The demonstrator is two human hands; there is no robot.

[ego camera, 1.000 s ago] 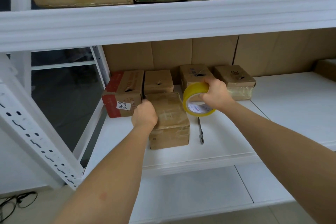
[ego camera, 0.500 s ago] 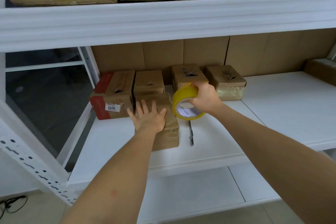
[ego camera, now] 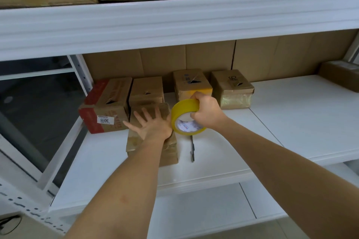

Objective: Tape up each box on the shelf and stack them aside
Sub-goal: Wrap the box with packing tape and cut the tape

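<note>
One hand (ego camera: pixel 153 124), fisted a second ago, is now pressing flat on the front box (ego camera: pixel 153 141); the right hand (ego camera: pixel 206 113) is keeping its grip closed around the tape roll (ego camera: pixel 186 117).

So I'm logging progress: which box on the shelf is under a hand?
The front box, alone ahead of the back row; the left hand lies flat on it, fingers spread.

Small brown cardboard box (ego camera: pixel 167 149) wrapped in glossy tape, lying flat near the front of the white shelf (ego camera: pixel 291 122), four more small boxes behind it in a row — red-sided box (ego camera: pixel 105 105), plain one (ego camera: pixel 146 89), yellow-fronted one (ego camera: pixel 191 83), tape-wrapped one (ego camera: pixel 232 88), roll of yellow tape (ego camera: pixel 186 117) upright beside the front box
</note>
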